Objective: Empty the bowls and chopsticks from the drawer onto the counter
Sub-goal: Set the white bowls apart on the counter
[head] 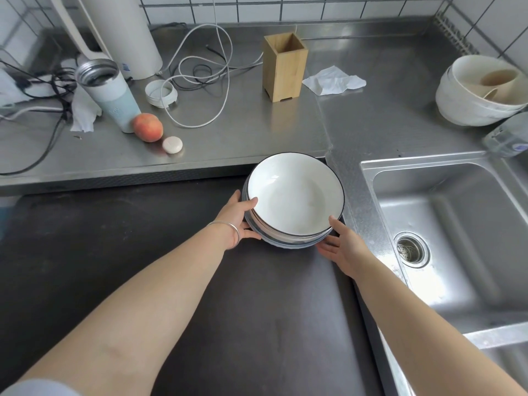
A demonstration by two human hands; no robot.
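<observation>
A stack of white bowls with dark rims (294,195) sits between my two hands, over the dark drawer area (143,267) just below the steel counter's front edge (143,170). My left hand (240,218) grips the stack's left side, thumb on the top bowl's rim. My right hand (343,244) cups the stack's lower right side with fingers spread under it. An empty wooden chopstick holder (284,67) stands on the counter behind. No chopsticks are in view.
A second pile of white bowls (480,92) stands at the far right. A steel sink (445,232) lies to the right. On the left of the counter are a flask (108,92), a peach (148,127), cables (200,72), a lid (161,93) and tissue (334,81).
</observation>
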